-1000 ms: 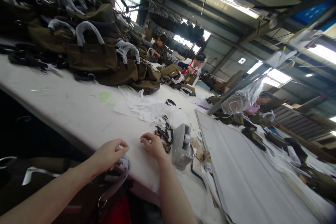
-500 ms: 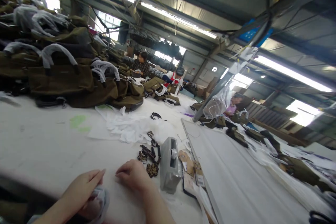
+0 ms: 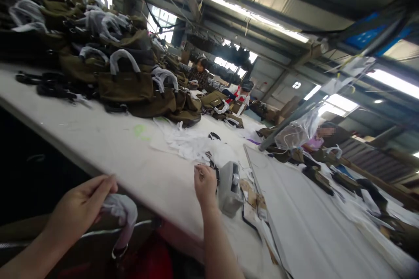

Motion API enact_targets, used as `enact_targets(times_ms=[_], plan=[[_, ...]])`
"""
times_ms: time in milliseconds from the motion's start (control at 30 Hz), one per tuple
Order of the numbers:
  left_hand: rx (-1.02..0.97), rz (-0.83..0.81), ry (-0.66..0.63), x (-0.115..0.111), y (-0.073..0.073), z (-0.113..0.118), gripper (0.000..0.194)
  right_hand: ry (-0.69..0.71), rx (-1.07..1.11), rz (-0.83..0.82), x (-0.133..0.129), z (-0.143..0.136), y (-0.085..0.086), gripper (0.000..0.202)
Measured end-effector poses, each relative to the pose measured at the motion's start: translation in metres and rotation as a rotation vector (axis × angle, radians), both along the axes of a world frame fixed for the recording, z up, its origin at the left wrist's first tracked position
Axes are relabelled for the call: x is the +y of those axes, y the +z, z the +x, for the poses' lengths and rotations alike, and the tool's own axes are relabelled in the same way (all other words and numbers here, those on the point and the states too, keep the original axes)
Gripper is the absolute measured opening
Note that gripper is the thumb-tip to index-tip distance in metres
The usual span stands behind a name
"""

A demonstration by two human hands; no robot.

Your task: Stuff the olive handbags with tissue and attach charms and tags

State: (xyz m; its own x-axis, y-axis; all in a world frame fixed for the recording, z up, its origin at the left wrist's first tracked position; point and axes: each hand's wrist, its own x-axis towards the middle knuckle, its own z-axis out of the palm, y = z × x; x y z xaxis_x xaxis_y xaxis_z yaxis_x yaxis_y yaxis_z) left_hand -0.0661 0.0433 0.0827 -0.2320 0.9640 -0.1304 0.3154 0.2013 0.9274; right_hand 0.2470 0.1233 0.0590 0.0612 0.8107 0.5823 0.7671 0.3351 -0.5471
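My left hand (image 3: 81,205) is closed, its fingers pinched at the end of a white-wrapped handle (image 3: 126,211) of an olive bag (image 3: 29,239) below the table's front edge. Over the white table (image 3: 153,174), my right hand (image 3: 205,185) is raised beside a grey tape dispenser (image 3: 231,192); thumb and fingertips are pressed together, and anything between them is too small to make out. Dark patterned straps (image 3: 213,166) lie partly hidden behind the right hand.
Olive bags with white-wrapped handles (image 3: 126,87) are piled at the back left. Black straps (image 3: 49,85) lie before them, white scraps (image 3: 186,141) mid-table. A slanted metal post (image 3: 281,128) stands right of centre. Several people work farther back.
The view has turned left and shows more of the front edge and bag. My right hand has moved away from my left, toward the dispenser and straps. The white-wrapped handle is now more exposed.
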Motion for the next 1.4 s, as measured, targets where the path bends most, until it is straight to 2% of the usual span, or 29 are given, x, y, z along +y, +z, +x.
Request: enact_targets(times_ms=[67, 133, 200, 267, 300, 400, 600, 700, 800, 867, 933, 1000, 1067, 1133, 1167, 1267, 1333, 1400], plan=[[-0.051, -0.006, -0.046, -0.007, 0.006, 0.009, 0.049, 0.088, 0.131, -0.060, -0.027, -0.021, 0.008, 0.017], [-0.061, -0.022, -0.169, -0.011, 0.006, 0.020, 0.049, 0.239, 0.331, -0.245, -0.055, -0.043, 0.011, 0.018], [-0.006, 0.014, -0.301, -0.015, 0.003, 0.033, 0.049, 0.429, 0.600, -0.484, -0.076, -0.064, 0.011, 0.035], [0.074, 0.088, -0.413, -0.018, 0.000, 0.044, 0.049, 0.556, 0.863, -0.607, -0.085, -0.080, 0.012, 0.053], [0.105, 0.118, -0.460, -0.019, -0.001, 0.049, 0.048, 0.578, 0.967, -0.610, -0.086, -0.084, 0.014, 0.055], [0.159, 0.133, -0.525, -0.020, 0.000, 0.055, 0.046, 0.560, 1.127, -0.528, -0.082, -0.090, 0.025, 0.044], [0.098, 0.046, -0.432, -0.017, -0.001, 0.049, 0.044, 0.533, 1.234, -0.405, -0.084, -0.081, 0.042, 0.033], [-0.033, -0.026, -0.367, -0.020, 0.008, 0.044, 0.044, 0.461, 1.272, -0.340, -0.095, -0.069, 0.041, 0.027], [-0.279, -0.101, -0.251, -0.019, 0.035, 0.040, 0.043, 0.410, 1.153, -0.373, -0.110, -0.055, 0.035, 0.026], [-0.385, -0.120, -0.190, -0.009, 0.053, 0.037, 0.039, 0.387, 1.051, -0.443, -0.119, -0.049, 0.030, 0.027], [-0.386, -0.073, -0.163, 0.011, 0.058, 0.035, 0.033, 0.362, 0.956, -0.514, -0.128, -0.046, 0.025, 0.028], [-0.347, 0.033, -0.168, 0.038, 0.047, 0.033, 0.026, 0.322, 0.839, -0.564, -0.135, -0.048, 0.019, 0.029], [-0.360, 0.061, -0.120, 0.063, 0.027, 0.031, 0.030, 0.290, 0.666, -0.627, -0.142, -0.053, 0.014, 0.028], [-0.358, 0.099, -0.144, 0.079, 0.010, 0.029, 0.031, 0.271, 0.450, -0.693, -0.148, -0.061, 0.011, 0.022], [-0.320, 0.141, -0.171, 0.082, 0.007, 0.027, 0.032, 0.251, 0.330, -0.707, -0.152, -0.066, 0.010, 0.022], [0.007, 0.349, -0.226, 0.073, 0.014, 0.017, 0.040, 0.165, 0.025, -0.685, -0.159, -0.079, 0.012, 0.036], [0.225, 0.458, -0.208, 0.053, 0.025, 0.008, 0.040, 0.135, -0.076, -0.670, -0.162, -0.085, 0.015, 0.041], [0.372, 0.552, -0.113, 0.023, 0.032, -0.002, 0.034, 0.125, -0.115, -0.671, -0.161, -0.088, 0.015, 0.042]])
